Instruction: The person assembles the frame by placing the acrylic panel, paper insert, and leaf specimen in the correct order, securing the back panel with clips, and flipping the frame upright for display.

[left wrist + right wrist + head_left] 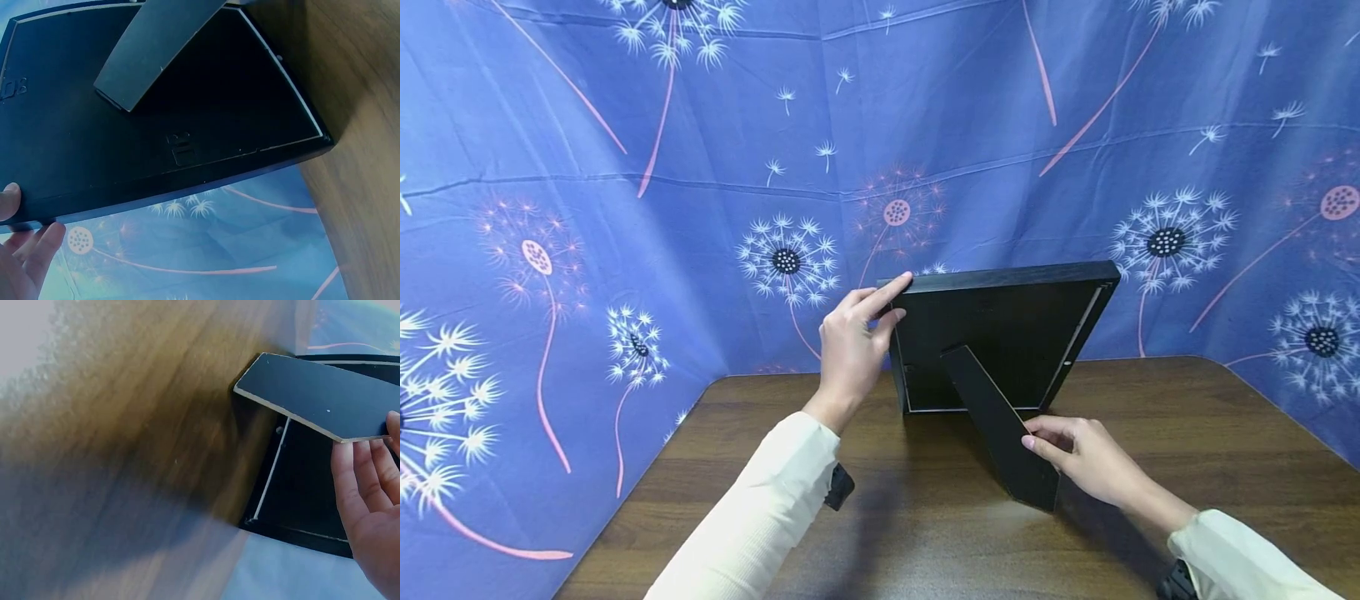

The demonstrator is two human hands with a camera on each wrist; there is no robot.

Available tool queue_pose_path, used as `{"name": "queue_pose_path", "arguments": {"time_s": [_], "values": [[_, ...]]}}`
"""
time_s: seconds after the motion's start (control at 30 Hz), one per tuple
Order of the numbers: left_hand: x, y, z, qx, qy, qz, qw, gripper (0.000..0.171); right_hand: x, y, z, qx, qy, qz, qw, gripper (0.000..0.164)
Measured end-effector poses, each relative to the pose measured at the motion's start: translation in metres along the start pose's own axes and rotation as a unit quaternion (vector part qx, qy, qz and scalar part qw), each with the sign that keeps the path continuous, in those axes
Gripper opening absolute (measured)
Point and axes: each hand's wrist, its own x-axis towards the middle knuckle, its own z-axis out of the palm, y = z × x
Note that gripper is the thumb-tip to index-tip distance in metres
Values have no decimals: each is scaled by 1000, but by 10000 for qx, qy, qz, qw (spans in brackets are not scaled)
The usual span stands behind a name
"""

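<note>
A black picture frame (1007, 325) stands upright on the wooden table (1187, 433) with its back toward me. Its black easel stand (1000, 425) slants down to the tabletop. My left hand (850, 350) grips the frame's top left corner, index finger along the top edge, thumb on the back. In the left wrist view the frame's back (125, 137) and stand (150, 50) fill the picture, with my left hand (25, 256) at its edge. My right hand (1075, 454) pinches the stand's lower edge; the right wrist view shows the stand (319, 394) held between the thumb and fingers of my right hand (369, 500).
A blue cloth (625, 208) printed with dandelions hangs behind and on both sides of the table. The table's rounded corners (1232, 367) meet the cloth just behind the frame. Bare wood (125, 456) lies in front of the frame.
</note>
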Motion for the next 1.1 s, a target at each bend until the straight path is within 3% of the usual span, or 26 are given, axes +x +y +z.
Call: {"name": "queue_pose_path", "arguments": {"time_s": [0.5, 1.1], "values": [[-13, -1, 9, 37, 253, 218, 9994, 38, -8, -8, 7, 823, -274, 452, 9952, 22], [-25, -2, 16, 14, 596, 402, 9974, 35, -15, -14, 15, 1181, -435, 350, 9914, 16]]}}
